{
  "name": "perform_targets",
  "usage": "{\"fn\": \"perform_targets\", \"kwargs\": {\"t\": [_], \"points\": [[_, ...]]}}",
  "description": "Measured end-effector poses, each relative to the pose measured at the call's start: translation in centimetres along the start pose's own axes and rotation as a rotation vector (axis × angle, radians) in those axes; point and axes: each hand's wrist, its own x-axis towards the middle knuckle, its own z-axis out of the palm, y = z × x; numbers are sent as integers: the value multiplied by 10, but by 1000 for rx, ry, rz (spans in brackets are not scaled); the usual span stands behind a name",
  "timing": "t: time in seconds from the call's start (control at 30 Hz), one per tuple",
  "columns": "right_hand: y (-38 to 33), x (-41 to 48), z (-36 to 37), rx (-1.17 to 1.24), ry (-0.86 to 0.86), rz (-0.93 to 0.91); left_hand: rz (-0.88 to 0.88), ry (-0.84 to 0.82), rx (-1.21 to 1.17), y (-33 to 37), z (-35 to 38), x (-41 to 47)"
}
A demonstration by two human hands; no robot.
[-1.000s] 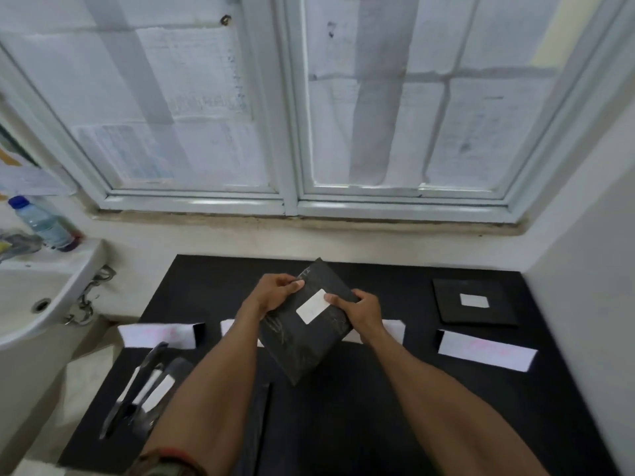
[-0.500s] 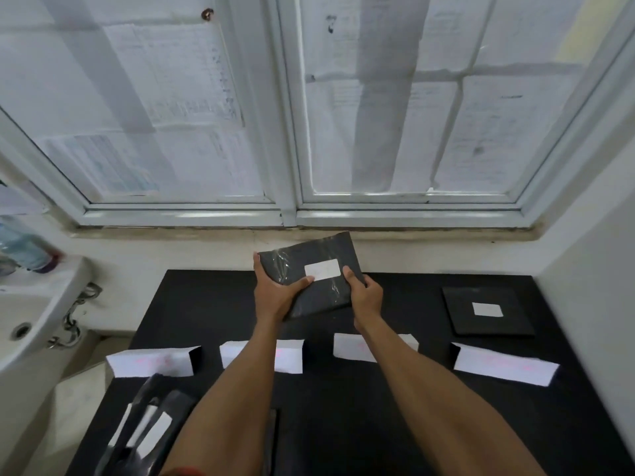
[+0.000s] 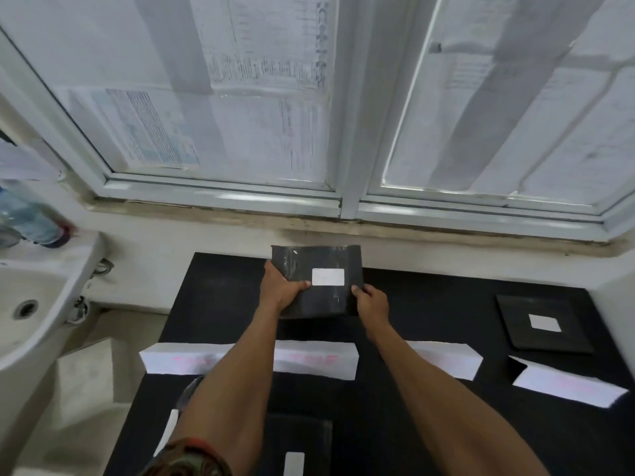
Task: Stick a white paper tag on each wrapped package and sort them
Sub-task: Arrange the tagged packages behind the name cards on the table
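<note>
Black wrapped package (image 3: 318, 297), white tag (image 3: 328, 277) uppermost, is held over the far tabletop (image 3: 223, 304) edge. Left grip (image 3: 280, 290) clamps its left edge; right grip (image 3: 372, 302) pinches its near-right corner. Tag long axis runs left-right. Second label card (image 3: 316, 362) lies directly nearward, between both forearms.

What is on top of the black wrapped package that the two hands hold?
One white rectangular paper tag lies on the black plastic-wrapped package. The left hand covers its left edge, the right hand its lower right corner; those parts are hidden.
</note>
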Motion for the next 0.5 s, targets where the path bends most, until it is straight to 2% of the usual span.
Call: {"fn": "perform_targets", "kwargs": {"t": [0.1,0.27,0.4,0.5], "points": [[16,11,19,-125,-65,115,-111,-64,23,-21,-3,23],[28,16,30,-115,-95,301,-209,-133,-46,-50,6,45],[39,28,35,-147,-77,354,-232,-190,-110,-60,13,62],[35,34,40,-154,-66,342,-205,-143,-138,-55,11,68]]}}
